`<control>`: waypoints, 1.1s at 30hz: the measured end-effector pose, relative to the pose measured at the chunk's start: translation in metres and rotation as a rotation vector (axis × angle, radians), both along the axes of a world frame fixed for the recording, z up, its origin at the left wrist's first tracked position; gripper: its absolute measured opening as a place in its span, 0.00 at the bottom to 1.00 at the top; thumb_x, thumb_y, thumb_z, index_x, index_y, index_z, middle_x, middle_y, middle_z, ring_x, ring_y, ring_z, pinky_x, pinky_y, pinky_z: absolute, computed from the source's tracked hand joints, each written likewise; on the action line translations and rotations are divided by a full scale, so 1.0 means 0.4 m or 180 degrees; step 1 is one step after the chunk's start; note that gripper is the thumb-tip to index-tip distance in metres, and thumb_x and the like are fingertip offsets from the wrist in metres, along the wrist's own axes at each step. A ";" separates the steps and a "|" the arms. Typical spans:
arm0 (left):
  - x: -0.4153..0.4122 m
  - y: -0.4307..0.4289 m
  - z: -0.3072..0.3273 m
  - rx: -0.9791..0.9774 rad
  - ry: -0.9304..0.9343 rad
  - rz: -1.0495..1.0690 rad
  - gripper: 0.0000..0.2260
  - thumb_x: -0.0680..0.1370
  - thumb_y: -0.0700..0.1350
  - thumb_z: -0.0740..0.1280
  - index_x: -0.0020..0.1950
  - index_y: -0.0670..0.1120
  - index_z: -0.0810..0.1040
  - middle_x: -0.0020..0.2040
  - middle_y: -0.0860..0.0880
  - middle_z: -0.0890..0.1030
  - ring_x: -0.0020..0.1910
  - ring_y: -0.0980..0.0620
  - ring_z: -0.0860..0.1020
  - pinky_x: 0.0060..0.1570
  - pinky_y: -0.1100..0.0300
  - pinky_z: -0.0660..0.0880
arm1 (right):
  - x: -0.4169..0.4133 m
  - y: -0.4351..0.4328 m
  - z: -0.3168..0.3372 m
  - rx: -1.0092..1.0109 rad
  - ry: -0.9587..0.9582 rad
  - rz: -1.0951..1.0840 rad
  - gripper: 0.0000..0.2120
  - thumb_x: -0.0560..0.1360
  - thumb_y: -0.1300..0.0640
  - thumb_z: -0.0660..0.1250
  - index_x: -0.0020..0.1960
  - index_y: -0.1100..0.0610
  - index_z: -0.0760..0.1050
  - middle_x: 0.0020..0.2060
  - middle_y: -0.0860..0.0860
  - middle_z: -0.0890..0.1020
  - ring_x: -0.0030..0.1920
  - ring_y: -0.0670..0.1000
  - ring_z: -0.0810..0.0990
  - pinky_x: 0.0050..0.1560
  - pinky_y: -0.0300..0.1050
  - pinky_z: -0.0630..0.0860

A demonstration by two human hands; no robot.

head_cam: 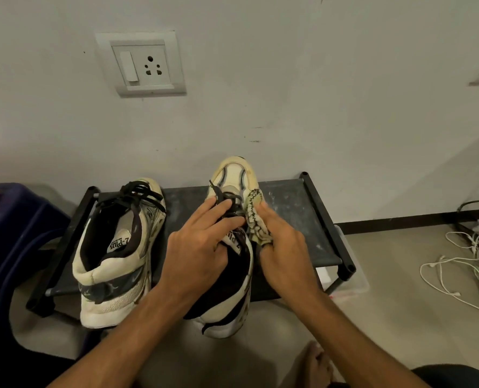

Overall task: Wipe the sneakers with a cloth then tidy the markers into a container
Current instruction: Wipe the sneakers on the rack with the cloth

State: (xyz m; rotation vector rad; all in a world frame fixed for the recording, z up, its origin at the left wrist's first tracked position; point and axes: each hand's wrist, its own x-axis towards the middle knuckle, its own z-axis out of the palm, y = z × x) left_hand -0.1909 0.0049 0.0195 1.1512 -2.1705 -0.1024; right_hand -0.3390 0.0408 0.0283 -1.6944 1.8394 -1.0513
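From the head camera, a low black shoe rack (302, 208) stands on the floor against a pale wall, and both shoes sit on its top shelf. The sneaker (234, 175) being worked on lies in the middle, cream with dark trim, its toe toward the wall and its heel hanging past the rack's front edge. The left hand (199, 247) rests on it with fingers stretched nearly straight and spread across the black laces and tongue, pressing down. The right hand (285, 247) is curled round a bunched, pale patterned cloth (257, 217), pinching it with the thumb and holding it against the shoe's right side, just beside the laces. The second sneaker (117, 247) stands untouched to the left, heel toward the camera, its laces loose. A wall socket (141, 64) sits above, white cables (470, 261) lie tangled on the floor at right, and a dark blue bin (17, 233) stands at left.
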 end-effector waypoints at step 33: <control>-0.003 -0.016 -0.015 -0.0198 0.0056 0.0312 0.19 0.66 0.33 0.61 0.51 0.44 0.84 0.58 0.45 0.82 0.62 0.43 0.77 0.46 0.50 0.81 | -0.035 0.000 0.017 0.0541 0.0010 0.0399 0.17 0.78 0.64 0.60 0.48 0.44 0.82 0.31 0.39 0.80 0.27 0.36 0.73 0.28 0.26 0.66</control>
